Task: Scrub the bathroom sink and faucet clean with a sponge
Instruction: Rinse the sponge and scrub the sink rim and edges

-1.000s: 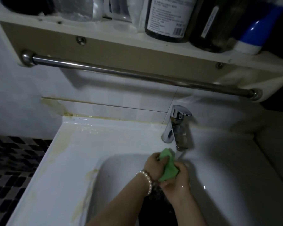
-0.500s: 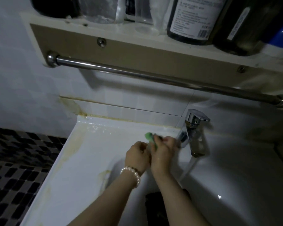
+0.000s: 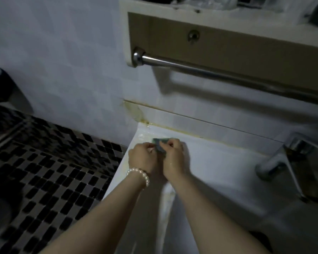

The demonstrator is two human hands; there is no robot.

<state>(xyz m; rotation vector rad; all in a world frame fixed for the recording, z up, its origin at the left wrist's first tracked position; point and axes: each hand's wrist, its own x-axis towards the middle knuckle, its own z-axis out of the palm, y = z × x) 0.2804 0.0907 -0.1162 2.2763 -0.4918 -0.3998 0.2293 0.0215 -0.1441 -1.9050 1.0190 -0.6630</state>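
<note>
Both hands are meeting at the back left corner of the sink (image 3: 218, 162), on the flat white ledge just under the wall tiles. The right hand (image 3: 173, 158) is curling its fingers round the sponge (image 3: 160, 143) and holding it down against the ledge; only a small green and grey strip of it is showing past the knuckles, and the rest is hidden. The left hand (image 3: 142, 158) is lying right beside it, touching it, with its fingers bent in toward the sponge's near edge (whether they are actually pinching it I cannot tell, since the picture is blurred there). A pearl bracelet (image 3: 139, 176) is sitting on the left wrist. The ledge around the sponge is looking wet and shiny, and yellow-brown staining is running along the seam where sink meets wall and down the left rim. The faucet (image 3: 286, 158) is standing well apart to the right, chrome, its spout pointing down toward the basin; it is smeared by motion, so no detail of water is readable. Above, a metal towel bar (image 3: 209, 70) is hanging under a beige-fronted shelf (image 3: 228, 43) carrying blurred things at the top edge. To the left, a black and white mosaic floor (image 3: 53, 171) is spreading out below the pale tiled wall
</note>
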